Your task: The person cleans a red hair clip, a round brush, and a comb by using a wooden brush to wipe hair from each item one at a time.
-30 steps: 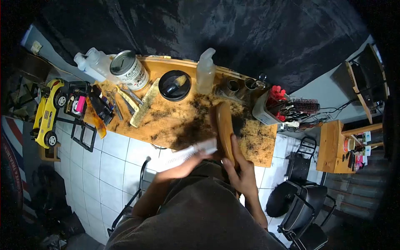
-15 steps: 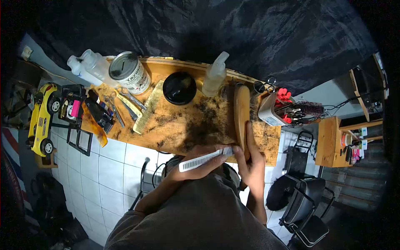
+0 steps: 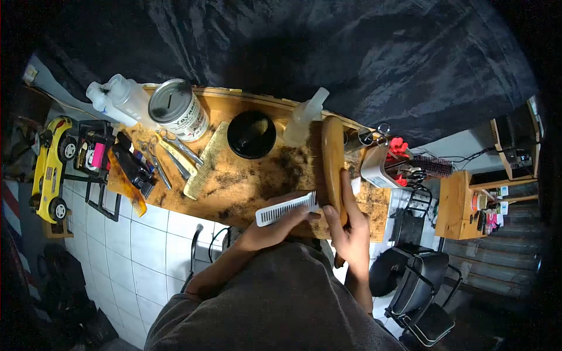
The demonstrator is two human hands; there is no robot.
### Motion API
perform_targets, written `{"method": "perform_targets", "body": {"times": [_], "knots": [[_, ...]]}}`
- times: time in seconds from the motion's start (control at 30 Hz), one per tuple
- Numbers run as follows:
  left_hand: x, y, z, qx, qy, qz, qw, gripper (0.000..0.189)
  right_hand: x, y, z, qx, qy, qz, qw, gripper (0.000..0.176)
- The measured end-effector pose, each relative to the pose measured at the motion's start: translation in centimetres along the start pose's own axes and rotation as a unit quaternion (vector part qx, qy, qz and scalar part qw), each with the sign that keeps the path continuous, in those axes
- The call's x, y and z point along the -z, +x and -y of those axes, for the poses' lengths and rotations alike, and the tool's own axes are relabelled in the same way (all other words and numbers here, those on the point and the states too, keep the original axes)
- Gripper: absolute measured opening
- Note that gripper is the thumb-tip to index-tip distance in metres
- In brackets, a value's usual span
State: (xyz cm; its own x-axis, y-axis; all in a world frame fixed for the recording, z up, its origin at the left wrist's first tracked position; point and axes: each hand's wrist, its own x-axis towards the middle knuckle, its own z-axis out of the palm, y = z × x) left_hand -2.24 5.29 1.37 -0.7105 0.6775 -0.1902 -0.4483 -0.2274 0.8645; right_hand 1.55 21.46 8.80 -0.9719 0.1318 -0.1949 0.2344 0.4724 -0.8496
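A white comb (image 3: 284, 209) is in my left hand (image 3: 266, 234), its fingers closed around it with the teeth facing up. My right hand (image 3: 352, 237) grips a long brush with a smooth wooden back (image 3: 333, 155), held upright across the comb's far end. To the right of the brush shows a small white toothed piece, in line with the comb. The bristle side of the brush is hidden. Under both hands lies a wooden table (image 3: 234, 187) scattered with dark hair clippings.
Behind my hands stand a black round bowl (image 3: 252, 134), a spray bottle (image 3: 301, 124) and a labelled tin (image 3: 178, 111). Leftward lie a yellowish comb (image 3: 208, 161), scissors (image 3: 155, 158) and a black clipper (image 3: 132, 167). A holder of brushes and clips (image 3: 377, 167) sits at right.
The comb has tilted in my left hand, and a white toothed piece now shows right of the brush. The brush has swung slightly left at its top. The whole view has shifted a little.
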Motion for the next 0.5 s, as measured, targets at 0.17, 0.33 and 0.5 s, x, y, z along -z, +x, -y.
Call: {"method": "perform_targets", "body": {"times": [0.17,0.33,0.5], "knots": [[2.8,-0.1,3.0,-0.128,-0.276,0.038,0.952,0.042,-0.4,-1.3,-3.3,0.211,-0.037,0.009,0.977,0.059],[-0.3,-1.2,-3.2,0.084,0.160,0.050,0.982,0.035,-1.0,-0.2,-1.3,0.123,-0.013,-0.017,0.992,0.057],[-0.1,0.9,0.9,-0.144,0.063,0.005,0.988,0.044,-0.5,-1.9,0.8,0.311,-0.069,0.085,0.944,0.045]]}}
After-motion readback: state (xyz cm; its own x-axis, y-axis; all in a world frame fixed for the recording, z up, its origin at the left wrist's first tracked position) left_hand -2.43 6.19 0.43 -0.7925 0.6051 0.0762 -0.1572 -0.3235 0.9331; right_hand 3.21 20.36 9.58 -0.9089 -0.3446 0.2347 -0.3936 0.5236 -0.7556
